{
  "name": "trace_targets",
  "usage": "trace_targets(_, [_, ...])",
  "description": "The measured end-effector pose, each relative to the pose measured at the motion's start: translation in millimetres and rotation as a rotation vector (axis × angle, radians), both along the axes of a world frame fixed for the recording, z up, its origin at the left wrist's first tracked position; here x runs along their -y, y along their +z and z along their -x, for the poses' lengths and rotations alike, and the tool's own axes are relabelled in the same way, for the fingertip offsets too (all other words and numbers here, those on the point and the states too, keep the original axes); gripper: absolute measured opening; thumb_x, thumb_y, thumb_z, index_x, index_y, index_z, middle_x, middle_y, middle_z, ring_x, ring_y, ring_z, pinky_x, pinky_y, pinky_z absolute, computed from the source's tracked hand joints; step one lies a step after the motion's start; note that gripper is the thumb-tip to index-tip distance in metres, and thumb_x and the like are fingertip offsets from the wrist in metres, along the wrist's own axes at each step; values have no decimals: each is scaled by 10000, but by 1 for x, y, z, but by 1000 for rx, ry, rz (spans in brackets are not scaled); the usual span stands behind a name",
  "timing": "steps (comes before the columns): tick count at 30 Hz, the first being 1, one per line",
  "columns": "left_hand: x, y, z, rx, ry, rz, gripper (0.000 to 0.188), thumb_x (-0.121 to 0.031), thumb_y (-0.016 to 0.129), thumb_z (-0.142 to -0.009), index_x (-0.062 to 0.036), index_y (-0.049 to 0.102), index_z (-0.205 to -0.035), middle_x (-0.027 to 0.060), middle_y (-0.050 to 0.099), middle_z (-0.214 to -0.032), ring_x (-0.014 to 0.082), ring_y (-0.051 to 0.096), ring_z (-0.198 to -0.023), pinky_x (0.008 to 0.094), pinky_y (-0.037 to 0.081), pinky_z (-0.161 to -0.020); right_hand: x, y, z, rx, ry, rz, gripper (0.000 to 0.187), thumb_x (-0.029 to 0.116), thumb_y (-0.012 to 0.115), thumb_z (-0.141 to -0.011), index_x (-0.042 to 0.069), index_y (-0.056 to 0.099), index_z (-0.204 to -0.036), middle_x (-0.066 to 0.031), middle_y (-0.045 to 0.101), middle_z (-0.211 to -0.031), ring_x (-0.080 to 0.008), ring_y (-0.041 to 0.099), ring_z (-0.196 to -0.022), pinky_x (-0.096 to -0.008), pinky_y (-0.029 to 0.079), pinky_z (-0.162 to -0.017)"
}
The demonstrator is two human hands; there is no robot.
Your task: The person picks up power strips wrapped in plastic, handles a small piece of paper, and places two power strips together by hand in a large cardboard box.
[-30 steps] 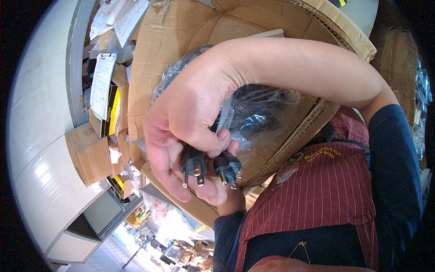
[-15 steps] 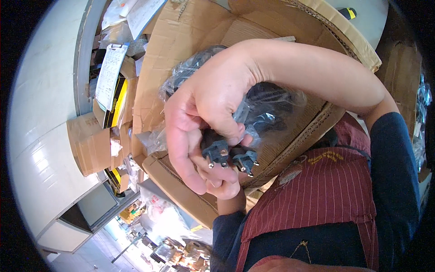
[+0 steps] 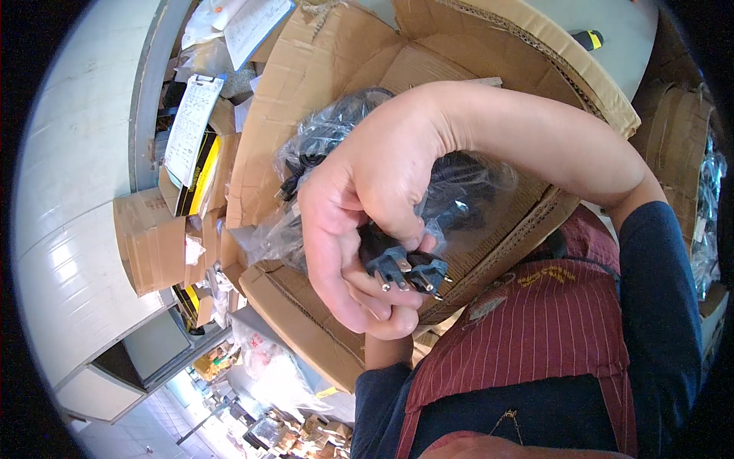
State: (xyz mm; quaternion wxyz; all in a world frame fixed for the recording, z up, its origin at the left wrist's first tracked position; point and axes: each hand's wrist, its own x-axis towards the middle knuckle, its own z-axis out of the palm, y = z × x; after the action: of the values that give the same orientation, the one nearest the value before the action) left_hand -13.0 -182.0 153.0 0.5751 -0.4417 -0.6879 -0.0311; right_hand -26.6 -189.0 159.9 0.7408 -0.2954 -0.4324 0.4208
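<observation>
Two dark power plugs with metal prongs, one plug (image 3: 391,268) on the left and the other plug (image 3: 430,275) beside it, point toward me. My right hand (image 3: 367,183) is closed around them, thumb bent over the top and fingers curled below. My left forearm (image 3: 388,352) rises from the lower edge behind the right hand. The left hand is mostly hidden there, so its grip does not show. Beneath both hands, clear plastic bags (image 3: 321,134) with dark cables inside lie in an open cardboard box (image 3: 264,161).
Left of the box, a clipboard with paper (image 3: 191,126) leans over a black and yellow carton (image 3: 200,176). A brown carton (image 3: 149,241) stands below it. A black and yellow object (image 3: 589,40) lies at the upper right. More bagged goods (image 3: 711,218) sit at the right edge.
The right hand and both plugs have moved slightly right and down in view, and the plugs have turned a little. More of the bagged cables shows left of the hand.
</observation>
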Motion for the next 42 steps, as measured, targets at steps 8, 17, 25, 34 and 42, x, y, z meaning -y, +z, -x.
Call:
trace_targets(8, [3, 1, 2, -28, 13, 0, 212, 57, 584, -790, 100, 654, -986, 162, 700, -888, 86, 581, -533, 187, 366, -362, 4, 4, 3, 44, -53, 23, 577, -138, 549, -479, -102, 667, -1043, -168, 701, -852, -196, 682, -722, -262, 464, -473])
trace_targets(17, [-2, 0, 1, -59, 36, -4, 210, 52, 583, -789, 95, 660, -979, 162, 699, -903, 90, 593, -553, 188, 373, -370, 1, -1, -2, 97, -65, 3, 604, -133, 561, -483, -101, 656, -1078, -157, 706, -868, -186, 680, -721, -258, 472, -488])
trace_targets(25, [-1, 0, -5, -91, 53, -9, 208, 47, 582, -788, 91, 664, -974, 163, 698, -917, 92, 604, -571, 189, 379, -377, -4, -7, -6, 127, -63, 8, 613, -128, 569, -496, -102, 646, -1103, -151, 709, -878, -177, 674, -712, -254, 475, -492])
trace_targets(34, [-15, -23, -7, -127, 76, -16, 207, 41, 581, -786, 86, 670, -967, 163, 697, -932, 95, 616, -591, 190, 386, -384, -2, -13, -11, 106, -55, -39, 610, -113, 588, -525, -107, 633, -1134, -139, 712, -891, -149, 653, -689, -246, 480, -490])
trace_targets(42, [-16, -21, -4, -154, 100, -13, 206, 36, 579, -785, 82, 675, -962, 164, 695, -945, 98, 627, -609, 191, 392, -391, 1, -5, -7, -22, -26, -35, 599, -116, 613, -542, -120, 625, -1141, -169, 712, -900, -166, 669, -691, -240, 497, -483])
